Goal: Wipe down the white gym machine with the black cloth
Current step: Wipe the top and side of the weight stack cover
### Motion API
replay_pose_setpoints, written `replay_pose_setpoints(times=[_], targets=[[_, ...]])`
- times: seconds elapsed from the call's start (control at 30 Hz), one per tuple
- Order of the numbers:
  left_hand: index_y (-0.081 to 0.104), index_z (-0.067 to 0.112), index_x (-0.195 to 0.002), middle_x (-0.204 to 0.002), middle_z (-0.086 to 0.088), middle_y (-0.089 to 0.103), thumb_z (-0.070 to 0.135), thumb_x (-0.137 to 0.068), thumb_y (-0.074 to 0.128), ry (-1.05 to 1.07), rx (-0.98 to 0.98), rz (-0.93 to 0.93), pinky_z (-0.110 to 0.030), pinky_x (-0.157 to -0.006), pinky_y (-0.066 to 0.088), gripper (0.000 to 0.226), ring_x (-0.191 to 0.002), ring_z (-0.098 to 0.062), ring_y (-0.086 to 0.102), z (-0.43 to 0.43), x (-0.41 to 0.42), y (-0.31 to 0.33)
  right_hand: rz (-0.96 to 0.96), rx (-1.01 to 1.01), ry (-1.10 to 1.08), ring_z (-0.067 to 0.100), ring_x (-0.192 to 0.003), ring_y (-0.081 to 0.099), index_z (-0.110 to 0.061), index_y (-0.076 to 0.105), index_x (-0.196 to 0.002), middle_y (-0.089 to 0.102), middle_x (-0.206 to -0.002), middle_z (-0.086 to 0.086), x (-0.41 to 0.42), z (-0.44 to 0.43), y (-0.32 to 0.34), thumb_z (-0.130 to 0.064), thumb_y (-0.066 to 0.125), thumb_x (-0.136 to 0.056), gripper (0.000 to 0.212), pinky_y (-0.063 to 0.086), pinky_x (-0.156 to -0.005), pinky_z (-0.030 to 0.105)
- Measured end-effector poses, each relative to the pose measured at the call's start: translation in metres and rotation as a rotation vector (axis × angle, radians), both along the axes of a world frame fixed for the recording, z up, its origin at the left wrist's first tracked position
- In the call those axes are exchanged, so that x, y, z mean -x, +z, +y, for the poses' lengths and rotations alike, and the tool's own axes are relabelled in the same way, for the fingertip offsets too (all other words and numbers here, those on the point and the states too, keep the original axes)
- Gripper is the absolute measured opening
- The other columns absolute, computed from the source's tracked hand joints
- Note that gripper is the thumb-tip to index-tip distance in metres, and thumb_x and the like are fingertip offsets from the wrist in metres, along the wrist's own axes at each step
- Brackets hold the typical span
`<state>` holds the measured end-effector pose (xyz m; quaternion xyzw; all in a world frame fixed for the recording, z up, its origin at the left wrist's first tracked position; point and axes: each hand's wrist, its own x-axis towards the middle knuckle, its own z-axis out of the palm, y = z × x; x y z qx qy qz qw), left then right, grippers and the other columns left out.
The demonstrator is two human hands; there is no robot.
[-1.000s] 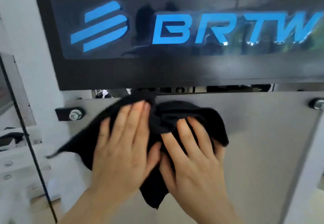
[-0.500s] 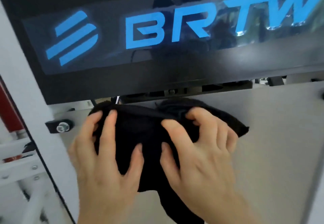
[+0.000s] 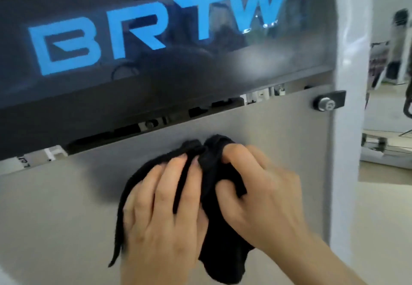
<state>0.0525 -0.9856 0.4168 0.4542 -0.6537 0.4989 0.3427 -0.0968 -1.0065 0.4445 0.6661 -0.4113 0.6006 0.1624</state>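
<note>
The black cloth (image 3: 214,173) is bunched against the grey-white front panel (image 3: 278,128) of the gym machine, just below the black header that carries blue BRTW letters (image 3: 145,37). My left hand (image 3: 162,213) lies flat on the cloth with straight fingers pressing it to the panel. My right hand (image 3: 263,193) has its fingers curled into the cloth's upper folds and grips it. The cloth's lower end hangs loose beneath both hands.
A black bracket with a chrome bolt (image 3: 327,104) sits at the panel's upper right, beside the white upright frame post (image 3: 347,84). A slot with hardware runs between header and panel. Further gym equipment (image 3: 388,142) and floor show at the right.
Both hands and the cloth have slid right along the panel, toward the right bolt. The right hand's fingers have curled tighter into the cloth. The view has shifted right.
</note>
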Motion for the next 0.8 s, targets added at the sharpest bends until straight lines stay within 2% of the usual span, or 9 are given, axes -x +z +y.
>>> replay_pose_setpoints(times=[0.1, 0.23, 0.33, 0.4, 0.47, 0.57, 0.67, 0.73, 0.8], targets=[[0.059, 0.007, -0.126, -0.121, -0.013, 0.050, 0.025, -0.080, 0.065, -0.086, -0.007, 0.103, -0.048, -0.081, 0.043, 0.049, -0.097, -0.036, 0.051, -0.002, 0.016, 0.012, -0.080, -0.087, -0.040, 0.015, -0.053, 0.040, -0.034, 0.043, -0.095, 0.037, -0.064, -0.017, 0.028, 0.000, -0.008, -0.028, 0.046, -0.070, 0.026, 0.037, -0.037, 0.030], [0.065, 0.001, -0.120, -0.116, -0.016, 0.049, 0.025, -0.080, 0.067, -0.149, 0.010, 0.131, -0.048, -0.079, 0.042, 0.047, -0.089, -0.039, 0.052, -0.010, 0.037, 0.023, -0.147, -0.047, -0.089, 0.010, -0.064, 0.044, -0.034, 0.047, -0.103, 0.044, -0.089, -0.015, 0.057, -0.006, -0.016, -0.022, 0.048, -0.076, 0.030, 0.041, -0.052, 0.025], [0.060, 0.003, -0.131, -0.123, -0.018, 0.049, 0.015, -0.086, 0.060, -0.155, 0.054, 0.069, -0.047, -0.087, 0.042, 0.047, -0.098, -0.039, 0.053, -0.021, 0.061, 0.027, -0.250, 0.088, -0.042, 0.006, -0.076, 0.047, -0.027, 0.053, -0.108, 0.041, -0.097, -0.011, 0.074, -0.022, -0.019, -0.013, 0.051, -0.079, 0.032, 0.040, -0.068, 0.013], [0.055, 0.008, -0.138, -0.133, -0.016, 0.049, 0.010, -0.091, 0.053, -0.110, 0.106, 0.026, -0.044, -0.094, 0.038, 0.047, -0.111, -0.036, 0.048, -0.031, 0.073, 0.023, -0.181, 0.206, -0.086, 0.015, -0.082, 0.048, -0.020, 0.054, -0.115, 0.042, -0.100, -0.004, 0.083, -0.035, -0.035, -0.010, 0.053, -0.085, 0.031, 0.046, -0.074, 0.027], [0.049, 0.012, -0.143, -0.144, -0.011, 0.046, 0.010, -0.097, 0.043, -0.103, 0.101, -0.040, -0.041, -0.105, 0.034, 0.046, -0.125, -0.030, 0.045, -0.038, 0.079, 0.006, -0.140, 0.240, -0.147, 0.021, -0.082, 0.047, -0.018, 0.054, -0.118, 0.045, -0.099, -0.001, 0.089, -0.044, -0.062, -0.010, 0.053, -0.087, 0.031, 0.045, -0.068, 0.042], [0.045, 0.012, -0.146, -0.154, -0.005, 0.040, 0.013, -0.102, 0.032, -0.111, -0.035, -0.156, -0.035, -0.117, 0.023, 0.046, -0.137, -0.021, 0.039, -0.035, 0.080, -0.038, -0.058, 0.172, -0.162, 0.021, -0.077, 0.049, -0.020, 0.056, -0.111, 0.051, -0.094, 0.000, 0.094, -0.041, -0.103, -0.014, 0.056, -0.084, 0.028, 0.040, -0.067, 0.039], [0.043, 0.004, -0.145, -0.157, -0.007, 0.033, 0.013, -0.098, 0.033, -0.116, -0.146, -0.245, -0.036, -0.119, 0.016, 0.049, -0.141, -0.024, 0.033, -0.032, 0.078, -0.060, 0.066, 0.137, -0.098, 0.020, -0.078, 0.046, -0.021, 0.054, -0.102, 0.045, -0.098, -0.002, 0.110, -0.038, -0.100, -0.019, 0.057, -0.078, 0.024, 0.038, -0.071, 0.037], [0.036, 0.002, -0.146, -0.159, -0.011, 0.028, 0.016, -0.095, 0.037, -0.107, -0.166, -0.258, -0.041, -0.118, 0.018, 0.053, -0.143, -0.028, 0.031, -0.031, 0.088, -0.049, 0.001, 0.151, -0.037, 0.021, -0.083, 0.045, -0.020, 0.053, -0.097, 0.043, -0.101, -0.002, 0.116, -0.040, -0.076, -0.018, 0.054, -0.075, 0.022, 0.039, -0.075, 0.038], [0.037, 0.004, -0.148, -0.158, -0.011, 0.030, 0.019, -0.096, 0.035, -0.135, -0.147, -0.195, -0.042, -0.114, 0.023, 0.054, -0.141, -0.028, 0.033, -0.029, 0.105, -0.027, -0.158, 0.171, 0.048, 0.022, -0.087, 0.045, -0.017, 0.054, -0.092, 0.042, -0.101, -0.002, 0.121, -0.043, -0.048, -0.015, 0.049, -0.076, 0.016, 0.041, -0.077, 0.042]])
